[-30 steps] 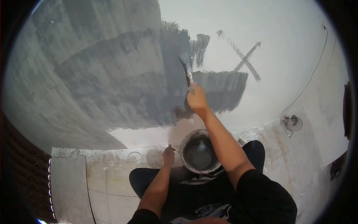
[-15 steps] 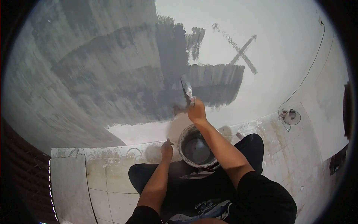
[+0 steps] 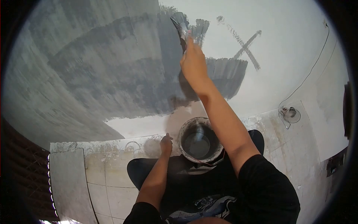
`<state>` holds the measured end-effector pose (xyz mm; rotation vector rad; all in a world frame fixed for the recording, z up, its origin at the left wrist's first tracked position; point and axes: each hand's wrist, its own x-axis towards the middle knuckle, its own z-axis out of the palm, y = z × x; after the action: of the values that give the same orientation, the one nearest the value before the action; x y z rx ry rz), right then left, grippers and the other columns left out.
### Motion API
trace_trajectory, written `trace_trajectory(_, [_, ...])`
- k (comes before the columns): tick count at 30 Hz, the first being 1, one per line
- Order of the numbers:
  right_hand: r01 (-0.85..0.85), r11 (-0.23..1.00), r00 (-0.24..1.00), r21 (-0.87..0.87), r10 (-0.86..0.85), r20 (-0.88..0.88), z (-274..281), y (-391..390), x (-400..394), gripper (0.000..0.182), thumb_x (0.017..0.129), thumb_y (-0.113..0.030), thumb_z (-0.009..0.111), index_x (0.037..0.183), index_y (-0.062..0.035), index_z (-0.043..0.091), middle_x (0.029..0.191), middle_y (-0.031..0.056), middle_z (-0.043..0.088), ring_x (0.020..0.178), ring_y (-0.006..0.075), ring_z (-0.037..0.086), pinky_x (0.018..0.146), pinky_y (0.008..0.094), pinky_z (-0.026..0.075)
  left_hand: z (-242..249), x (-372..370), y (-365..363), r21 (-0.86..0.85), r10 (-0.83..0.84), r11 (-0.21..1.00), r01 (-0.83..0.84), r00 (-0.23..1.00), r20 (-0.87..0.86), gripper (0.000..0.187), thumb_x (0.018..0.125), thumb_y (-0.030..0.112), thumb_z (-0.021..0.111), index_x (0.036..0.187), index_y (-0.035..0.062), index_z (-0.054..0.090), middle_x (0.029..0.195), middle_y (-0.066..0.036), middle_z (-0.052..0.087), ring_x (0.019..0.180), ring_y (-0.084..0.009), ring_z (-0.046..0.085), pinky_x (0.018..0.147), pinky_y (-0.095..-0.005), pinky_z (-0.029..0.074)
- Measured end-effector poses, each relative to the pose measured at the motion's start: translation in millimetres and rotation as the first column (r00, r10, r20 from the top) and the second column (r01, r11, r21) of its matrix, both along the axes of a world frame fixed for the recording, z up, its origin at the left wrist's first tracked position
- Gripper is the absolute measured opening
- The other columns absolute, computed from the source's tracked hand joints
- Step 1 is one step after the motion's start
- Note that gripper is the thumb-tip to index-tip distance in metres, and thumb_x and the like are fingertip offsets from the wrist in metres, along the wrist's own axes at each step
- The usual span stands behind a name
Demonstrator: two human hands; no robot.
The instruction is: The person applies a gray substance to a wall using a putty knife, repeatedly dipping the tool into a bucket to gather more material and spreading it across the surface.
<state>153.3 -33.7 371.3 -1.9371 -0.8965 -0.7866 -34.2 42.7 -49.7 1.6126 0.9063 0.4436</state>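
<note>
A paintbrush (image 3: 182, 26) is in my right hand (image 3: 194, 65), which grips it by the handle. Its bristles touch the upper part of a dark, wet-looking grey patch (image 3: 169, 44) on the white wall (image 3: 283, 30). Below my right forearm, a bucket (image 3: 180, 140) of grey paint (image 3: 197, 145) stands between my legs. Just left of that bucket is my left hand (image 3: 166, 145), low near the wall's foot, its fingers loosely bent and partly apart with nothing visible in them.
A grey X mark (image 3: 245, 49) is on the wall to the right. A cable (image 3: 311, 71) runs down to a clear round container (image 3: 291, 115) on the floor. At left, a grey board (image 3: 69, 179) lies on the tiles (image 3: 112, 175). Dark slatted material (image 3: 26, 175) borders the far left.
My right hand has carried the paintbrush up the wall, from the middle of the grey area to near its top edge. My left hand stays beside the bucket.
</note>
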Motion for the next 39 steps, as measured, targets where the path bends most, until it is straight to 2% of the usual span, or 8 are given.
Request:
trace_trajectory(8, [0.228,0.906,0.967,-0.356,-0.252,-0.022,-29.3,2.8,-24.6,0.071,0.086,0.001,0.054,0.150,0.0020,0.023,0.093,0.0252,0.058,0.077,0.0365,0.066,0.063,0.0398,0.056,4.4,-2.2,-3.8,0.016,-0.011,1.000,0.011,1.000,0.007,0.054,0.101,0.039,0.041,0.078,-0.0012,0.068,0.060,-0.012,0.057,0.060,-0.0247,0.057,0.065,-0.0406,0.045])
trace_trajectory(14, [0.218,0.855,0.972,-0.471,-0.145,0.187,-91.0,-18.4,-16.3,0.066,0.081,0.002,0.055,0.143,0.0119,0.032,0.083,0.0215,0.060,0.072,0.0304,0.067,0.056,0.0356,0.055,-7.1,0.7,1.1,0.040,-0.001,0.999,-0.001,0.998,0.057,0.054,0.102,0.039,0.041,0.077,-0.0010,0.068,0.059,-0.012,0.057,0.059,-0.0266,0.057,0.064,-0.0416,0.045])
trace_trajectory(17, [0.104,0.841,0.991,-0.530,-0.130,-0.012,-108.3,-22.2,-13.4,0.070,0.077,0.000,0.056,0.141,0.0156,0.031,0.083,0.0235,0.062,0.073,0.0350,0.067,0.061,0.0392,0.055,-3.9,-2.5,1.8,0.037,0.000,0.999,-0.002,0.998,0.064,0.055,0.102,0.040,0.041,0.077,-0.0009,0.068,0.059,-0.013,0.058,0.060,-0.0270,0.058,0.065,-0.0418,0.045])
trace_trajectory(23, [-0.121,0.862,0.943,-0.493,-0.055,-0.328,-63.7,-50.1,-24.4,0.076,0.076,-0.004,0.057,0.144,0.0113,0.028,0.095,0.0285,0.065,0.086,0.0460,0.064,0.076,0.0480,0.052,-6.2,-0.3,2.8,0.070,-0.010,0.998,0.009,1.000,0.016,0.057,0.103,0.040,0.037,0.078,-0.0007,0.069,0.061,-0.013,0.059,0.062,-0.0276,0.058,0.067,-0.0424,0.045])
trace_trajectory(27, [0.018,0.970,0.992,-0.241,-0.047,-0.119,-10.2,-66.0,-39.6,0.077,0.076,-0.002,0.058,0.147,0.0021,0.029,0.091,0.0262,0.062,0.081,0.0440,0.062,0.073,0.0484,0.051,-17.4,1.8,0.5,0.086,0.007,0.996,-0.021,0.986,0.166,0.054,0.101,0.044,0.046,0.075,-0.0002,0.064,0.052,-0.002,0.048,0.042,-0.0124,0.043,0.042,-0.0303,0.037])
trace_trajectory(30, [0.042,0.999,0.993,0.007,-0.042,0.108,11.7,-59.3,-16.6,0.076,0.077,-0.001,0.057,0.148,-0.0019,0.030,0.088,0.0250,0.060,0.077,0.0425,0.061,0.071,0.0482,0.050,-7.9,-0.1,0.3,0.069,-0.035,0.997,0.034,0.999,0.005,0.056,0.102,0.040,0.038,0.078,-0.0005,0.068,0.060,-0.012,0.058,0.061,-0.0260,0.058,0.067,-0.0408,0.046])
trace_trajectory(32, [0.030,0.992,0.985,0.122,-0.051,0.168,15.5,-46.5,-4.5,0.073,0.077,0.000,0.054,0.147,-0.0033,0.033,0.088,0.0257,0.062,0.078,0.0420,0.061,0.072,0.0484,0.049,-4.1,-1.5,-1.2,0.011,-0.016,1.000,0.016,1.000,0.023,0.056,0.102,0.041,0.040,0.078,-0.0007,0.068,0.058,-0.011,0.056,0.059,-0.0246,0.057,0.064,-0.0399,0.045])
trace_trajectory(39, [0.203,0.930,0.978,-0.308,-0.207,0.019,-43.4,-29.2,2.3,0.086,0.077,-0.004,0.060,0.152,-0.0006,0.018,0.086,0.0208,0.058,0.072,0.0370,0.062,0.065,0.0439,0.052,-3.5,-1.8,-0.2,0.027,0.021,0.999,-0.022,0.998,0.053,0.053,0.100,0.042,0.044,0.079,-0.0015,0.066,0.054,-0.007,0.053,0.051,-0.0185,0.052,0.054,-0.0367,0.043])
